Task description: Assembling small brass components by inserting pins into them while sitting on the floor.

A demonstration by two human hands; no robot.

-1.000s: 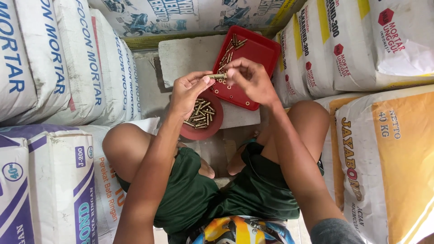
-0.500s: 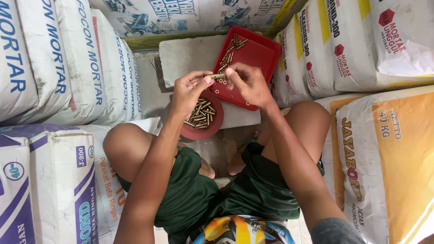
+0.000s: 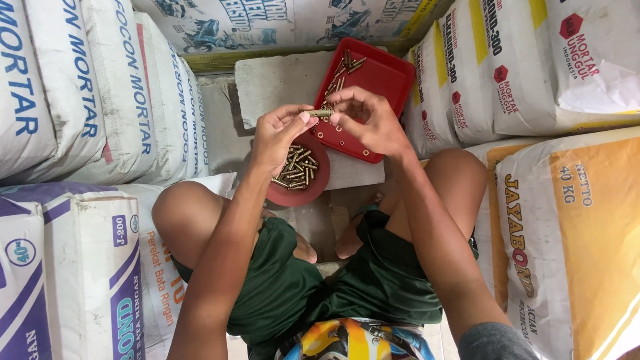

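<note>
I sit with knees apart in front of a pale concrete block. My left hand and my right hand meet above the block, both pinching one small brass metal piece between their fingertips. Beneath my left hand a round dark red dish holds several brass pieces. Past my right hand a red rectangular tray rests on the block, with a few more brass pieces near its far left corner.
Stacked sacks of mortar hem me in: white and blue ones on the left, white, yellow and orange ones on the right, more at the back. A bare strip of floor lies left of the block.
Both hands stay together over the block, turning the small brass piece slightly between the fingertips. The dish and the tray have not moved.
</note>
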